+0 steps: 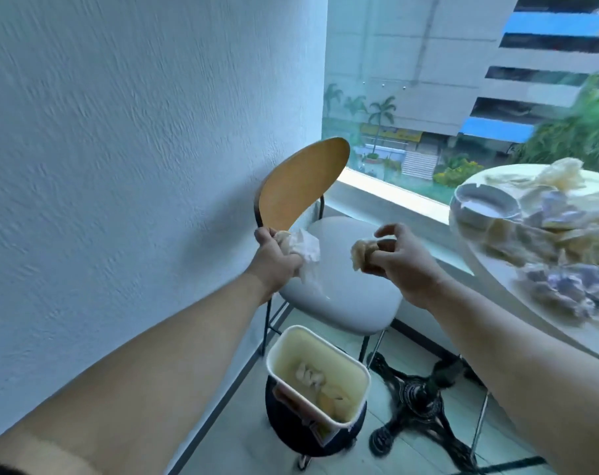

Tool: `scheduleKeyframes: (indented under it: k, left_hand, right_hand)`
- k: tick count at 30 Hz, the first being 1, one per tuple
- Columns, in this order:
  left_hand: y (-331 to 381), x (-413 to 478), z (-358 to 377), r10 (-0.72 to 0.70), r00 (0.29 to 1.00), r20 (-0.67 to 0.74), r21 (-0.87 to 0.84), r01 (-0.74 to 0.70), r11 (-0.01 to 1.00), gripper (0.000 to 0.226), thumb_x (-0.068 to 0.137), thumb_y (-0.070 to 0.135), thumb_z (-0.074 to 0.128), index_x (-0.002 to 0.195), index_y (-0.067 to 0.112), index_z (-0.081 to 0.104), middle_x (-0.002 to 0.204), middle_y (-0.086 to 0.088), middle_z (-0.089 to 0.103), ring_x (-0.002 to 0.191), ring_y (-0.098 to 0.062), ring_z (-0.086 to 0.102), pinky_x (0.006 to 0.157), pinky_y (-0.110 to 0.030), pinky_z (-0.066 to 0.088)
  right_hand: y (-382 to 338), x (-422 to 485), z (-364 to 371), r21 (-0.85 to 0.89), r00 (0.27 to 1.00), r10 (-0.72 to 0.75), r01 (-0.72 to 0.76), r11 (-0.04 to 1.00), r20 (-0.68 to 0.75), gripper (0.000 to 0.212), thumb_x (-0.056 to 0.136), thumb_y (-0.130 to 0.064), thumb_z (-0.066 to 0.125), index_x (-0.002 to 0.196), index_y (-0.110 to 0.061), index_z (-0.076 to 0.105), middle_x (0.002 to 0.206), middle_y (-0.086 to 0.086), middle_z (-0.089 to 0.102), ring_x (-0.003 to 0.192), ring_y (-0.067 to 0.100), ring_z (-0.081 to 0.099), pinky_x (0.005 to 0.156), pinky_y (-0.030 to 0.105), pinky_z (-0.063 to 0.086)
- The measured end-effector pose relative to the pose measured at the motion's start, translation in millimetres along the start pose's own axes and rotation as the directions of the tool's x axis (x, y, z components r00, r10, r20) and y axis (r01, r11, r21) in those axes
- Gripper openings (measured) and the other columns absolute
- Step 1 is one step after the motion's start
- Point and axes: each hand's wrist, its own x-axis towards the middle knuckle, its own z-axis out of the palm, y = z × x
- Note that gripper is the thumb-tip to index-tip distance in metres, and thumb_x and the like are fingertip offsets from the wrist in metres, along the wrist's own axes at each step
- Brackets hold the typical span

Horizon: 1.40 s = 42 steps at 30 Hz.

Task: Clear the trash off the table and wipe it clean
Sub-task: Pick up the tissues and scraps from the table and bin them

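Note:
My left hand (277, 255) grips a crumpled white tissue (306, 253) above the chair seat. A little to its right, my right hand (399, 260) holds a crumpled tan paper wad (361, 253). Below both hands a white trash bin (317, 375) stands on a dark stool, with some paper scraps inside. At the right, the round white table (490, 275) carries several crumpled papers (565, 286), tan and purple-grey, and a white ashtray (483, 209).
A chair with an orange back (300, 183) and a grey seat (349, 293) stands against the white wall. The table's black iron base (421, 395) spreads on the floor beside the bin. A glass railing and ledge run behind.

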Motion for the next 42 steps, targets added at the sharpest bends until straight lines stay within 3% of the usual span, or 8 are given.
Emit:
scheduleKeyframes:
  k: [6, 10, 12, 20, 24, 28, 38, 42]
  left_hand:
    - [-85.2, 0.6, 8.8, -0.149, 0.989, 0.017, 0.254, 0.14, 0.957, 0.032, 0.092, 0.019, 0.061, 0.122, 0.015, 0.051, 0.112, -0.005, 0.065, 0.106, -0.026, 0.064, 0.097, -0.045, 0.054]
    - [-133.8, -3.2, 24.7, -0.205, 0.978, -0.033, 0.316, 0.205, 0.926, 0.018, 0.077, 0.028, 0.065, 0.093, 0.023, 0.068, 0.098, -0.004, 0.073, 0.087, -0.023, 0.069, 0.071, -0.037, 0.057]
    - [-151.3, -7.7, 29.0, -0.21, 0.976, -0.059, 0.377, 0.216, 0.901, 0.007, 0.076, 0.025, 0.067, 0.082, 0.025, 0.07, 0.093, -0.002, 0.071, 0.074, -0.018, 0.063, 0.056, -0.024, 0.044]
    - [-216.2, -19.3, 63.3, -0.325, 0.943, -0.075, 0.556, 0.31, 0.771, 0.006, 0.084, 0.027, 0.073, 0.081, 0.025, 0.078, 0.082, 0.008, 0.076, 0.078, -0.017, 0.069, 0.063, -0.024, 0.047]
    - [-227.2, -23.9, 68.2, -0.338, 0.939, -0.06, 0.582, 0.308, 0.753, 0.014, 0.091, 0.033, 0.072, 0.086, 0.02, 0.075, 0.079, 0.006, 0.071, 0.08, -0.021, 0.066, 0.073, -0.031, 0.053]
    - [-227.8, -25.9, 57.9, -0.352, 0.934, -0.056, 0.583, 0.317, 0.748, 0.013, 0.093, 0.027, 0.07, 0.102, 0.025, 0.079, 0.104, 0.007, 0.077, 0.1, -0.016, 0.069, 0.088, -0.025, 0.052]
    - [-201.3, -23.9, 46.6, -0.297, 0.954, -0.047, 0.602, 0.265, 0.753, 0.024, 0.098, 0.03, 0.057, 0.078, 0.023, 0.068, 0.081, 0.004, 0.073, 0.081, -0.019, 0.067, 0.066, -0.029, 0.048]
    - [-177.5, -23.7, 38.1, -0.226, 0.972, -0.06, 0.544, 0.222, 0.809, 0.036, 0.093, 0.046, 0.044, 0.078, 0.02, 0.064, 0.077, 0.003, 0.073, 0.078, -0.024, 0.069, 0.075, -0.043, 0.06]
  right_hand:
    - [84.7, 5.0, 23.1, -0.01, 0.982, 0.185, -0.186, 0.983, -0.046, 0.012, 0.086, 0.006, 0.079, 0.096, 0.002, 0.073, 0.087, 0.018, 0.073, 0.071, 0.023, 0.072, 0.065, 0.023, 0.063]
    - [151.1, 8.1, 24.9, -0.126, 0.954, 0.293, -0.299, 0.946, -0.068, 0.013, 0.084, -0.005, 0.085, 0.093, -0.01, 0.079, 0.085, 0.011, 0.076, 0.069, 0.02, 0.07, 0.059, 0.026, 0.057]
    - [176.8, 0.3, 24.1, -0.258, 0.949, 0.295, -0.314, 0.914, -0.11, 0.014, 0.082, -0.012, 0.087, 0.089, -0.02, 0.079, 0.082, 0.003, 0.078, 0.067, 0.016, 0.069, 0.058, 0.027, 0.053]
    - [250.9, -25.0, 26.5, -0.438, 0.901, 0.41, -0.429, 0.79, -0.144, 0.015, 0.084, -0.022, 0.085, 0.081, -0.015, 0.072, 0.077, 0.0, 0.075, 0.06, 0.012, 0.074, 0.06, 0.034, 0.063]
    - [263.1, -30.1, 32.7, -0.43, 0.872, 0.479, -0.473, 0.769, -0.104, 0.005, 0.092, -0.008, 0.073, 0.094, -0.013, 0.075, 0.082, 0.006, 0.076, 0.065, 0.017, 0.075, 0.072, 0.044, 0.066]
    - [263.1, -33.2, 35.7, -0.438, 0.869, 0.486, -0.473, 0.765, -0.089, 0.015, 0.1, -0.003, 0.062, 0.1, -0.013, 0.074, 0.078, 0.009, 0.077, 0.068, 0.022, 0.076, 0.072, 0.043, 0.066]
    - [233.9, -31.5, 38.4, -0.539, 0.916, 0.391, -0.376, 0.754, -0.093, 0.017, 0.099, -0.016, 0.066, 0.088, -0.027, 0.074, 0.077, -0.004, 0.076, 0.072, 0.016, 0.076, 0.073, 0.04, 0.066]
    - [208.0, -28.6, 39.8, -0.538, 0.942, 0.324, -0.315, 0.782, -0.081, 0.025, 0.097, -0.015, 0.064, 0.081, -0.034, 0.072, 0.082, -0.006, 0.076, 0.079, 0.023, 0.075, 0.077, 0.044, 0.064]
